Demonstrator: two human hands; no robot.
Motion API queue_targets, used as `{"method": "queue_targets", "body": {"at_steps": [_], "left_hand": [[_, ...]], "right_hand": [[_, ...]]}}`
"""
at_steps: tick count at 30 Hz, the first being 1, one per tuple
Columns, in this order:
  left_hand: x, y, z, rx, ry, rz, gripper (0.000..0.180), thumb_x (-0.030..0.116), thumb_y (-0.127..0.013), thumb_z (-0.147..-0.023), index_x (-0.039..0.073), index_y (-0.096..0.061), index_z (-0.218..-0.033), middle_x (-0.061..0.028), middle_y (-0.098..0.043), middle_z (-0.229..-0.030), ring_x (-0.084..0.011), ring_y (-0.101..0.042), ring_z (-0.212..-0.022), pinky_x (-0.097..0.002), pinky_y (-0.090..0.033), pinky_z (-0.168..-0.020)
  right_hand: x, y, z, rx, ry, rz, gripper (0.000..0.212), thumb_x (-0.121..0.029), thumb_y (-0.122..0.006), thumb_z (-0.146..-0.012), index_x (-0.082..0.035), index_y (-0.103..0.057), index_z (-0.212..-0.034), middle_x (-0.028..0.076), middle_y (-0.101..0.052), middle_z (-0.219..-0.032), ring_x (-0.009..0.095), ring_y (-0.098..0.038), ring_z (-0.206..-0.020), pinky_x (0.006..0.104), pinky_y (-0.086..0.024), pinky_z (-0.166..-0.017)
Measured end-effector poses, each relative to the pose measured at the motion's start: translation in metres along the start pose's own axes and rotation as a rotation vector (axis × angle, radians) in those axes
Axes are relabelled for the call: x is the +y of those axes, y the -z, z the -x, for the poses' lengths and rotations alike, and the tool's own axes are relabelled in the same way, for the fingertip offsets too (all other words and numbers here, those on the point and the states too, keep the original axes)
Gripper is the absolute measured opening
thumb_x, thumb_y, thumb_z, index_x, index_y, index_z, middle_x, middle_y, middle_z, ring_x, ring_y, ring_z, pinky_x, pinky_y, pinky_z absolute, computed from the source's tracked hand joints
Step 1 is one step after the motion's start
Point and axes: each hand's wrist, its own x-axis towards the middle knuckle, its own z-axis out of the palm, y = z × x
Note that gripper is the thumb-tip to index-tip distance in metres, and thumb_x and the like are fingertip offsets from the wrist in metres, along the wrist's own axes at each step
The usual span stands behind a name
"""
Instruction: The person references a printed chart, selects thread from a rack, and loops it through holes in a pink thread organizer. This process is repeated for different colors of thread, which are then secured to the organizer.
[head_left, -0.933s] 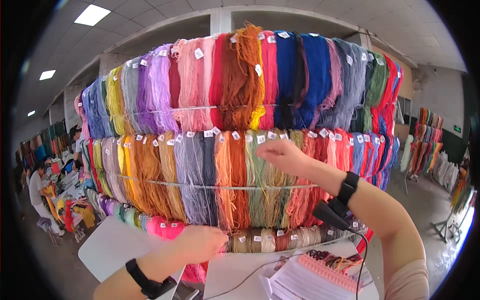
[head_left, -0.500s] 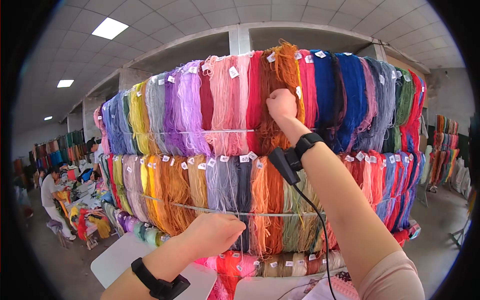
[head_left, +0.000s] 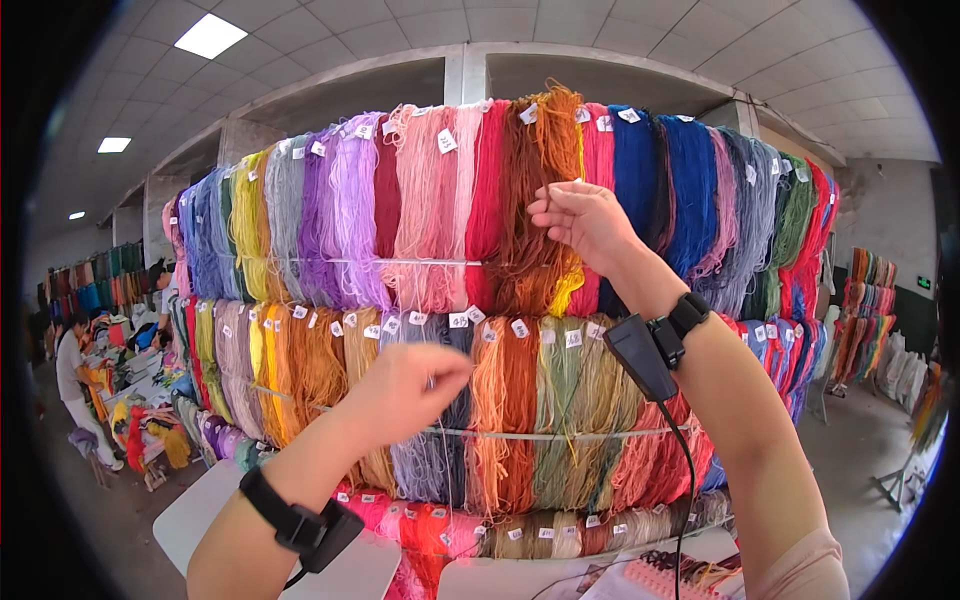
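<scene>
My right hand (head_left: 580, 222) is raised at the upper row, in front of a hank of brown thread (head_left: 520, 170). Its thumb and fingertips are pinched on a few brown strands. Beside them hangs an orange-brown hank (head_left: 558, 130), with yellow thread (head_left: 568, 288) showing below the hand. Lower and to the left, my left hand (head_left: 408, 392) is closed in front of the second row, near grey-blue thread (head_left: 425, 460). A small shiny spot shows at its fingers, too small to name. Black bands with small devices sit on both wrists.
Hanks in many colours hang on two tiers, with white tags (head_left: 447, 141) and a thin horizontal rail (head_left: 560, 433). Below lie more thread bundles (head_left: 520, 538), a white tabletop (head_left: 215, 520) and a pink spiral notebook (head_left: 670, 578). A black cable (head_left: 688, 470) trails from my right wrist. Far left, a person (head_left: 72, 370) stands at a cluttered table.
My right hand has turned from a fist over the orange-brown hank to a fingertip pinch on brown strands. My left hand has risen. The view has shifted slightly.
</scene>
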Motion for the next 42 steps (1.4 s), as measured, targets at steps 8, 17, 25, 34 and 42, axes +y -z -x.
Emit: {"method": "queue_targets", "body": {"at_steps": [8,17,25,34,42], "left_hand": [[-0.011,-0.006,-0.128,0.438,0.416,0.724,0.018,0.020,-0.051,-0.081,0.003,-0.058,-0.084,-0.0013,-0.057,-0.073,-0.0086,-0.051,-0.065,-0.0207,-0.039,-0.058],[-0.030,-0.025,-0.169,0.302,0.427,1.234,0.009,0.014,-0.053,-0.079,0.005,-0.057,-0.078,-0.0012,-0.056,-0.068,-0.0099,-0.052,-0.058,-0.0235,-0.044,-0.052],[-0.035,-0.030,-0.164,0.291,0.418,1.249,0.008,0.013,-0.051,-0.080,0.006,-0.056,-0.081,-0.0019,-0.057,-0.075,-0.0107,-0.053,-0.068,-0.0240,-0.043,-0.060],[-0.038,-0.025,-0.153,0.338,0.406,1.251,0.009,0.013,-0.049,-0.082,0.005,-0.054,-0.083,-0.0034,-0.058,-0.078,-0.0116,-0.055,-0.073,-0.0240,-0.045,-0.065],[-0.036,-0.024,-0.157,0.262,0.418,1.212,0.013,0.017,-0.051,-0.081,0.006,-0.054,-0.088,-0.0004,-0.056,-0.078,-0.0086,-0.052,-0.065,-0.0210,-0.041,-0.057]], "right_hand": [[-0.006,-0.012,0.006,-0.056,-0.081,0.091,0.010,-0.011,-0.044,-0.082,-0.003,-0.050,-0.080,0.009,-0.059,-0.075,0.014,-0.058,-0.064,0.0231,-0.045,-0.055],[0.004,-0.008,0.006,-0.045,-0.108,0.135,0.011,-0.013,-0.050,-0.077,-0.003,-0.056,-0.075,0.003,-0.057,-0.069,0.009,-0.056,-0.059,0.0195,-0.043,-0.049],[0.012,0.001,0.005,-0.047,-0.118,0.090,0.011,-0.013,-0.048,-0.079,-0.005,-0.054,-0.077,0.004,-0.057,-0.069,0.011,-0.057,-0.063,0.0211,-0.044,-0.052],[0.023,0.000,0.003,-0.092,-0.112,0.084,0.011,-0.016,-0.046,-0.083,-0.007,-0.052,-0.079,0.003,-0.058,-0.071,0.010,-0.057,-0.062,0.0192,-0.042,-0.051],[0.023,0.002,0.005,-0.150,-0.102,0.155,0.012,-0.017,-0.045,-0.083,-0.008,-0.053,-0.081,0.002,-0.058,-0.072,0.007,-0.054,-0.061,0.0183,-0.041,-0.051]]}}
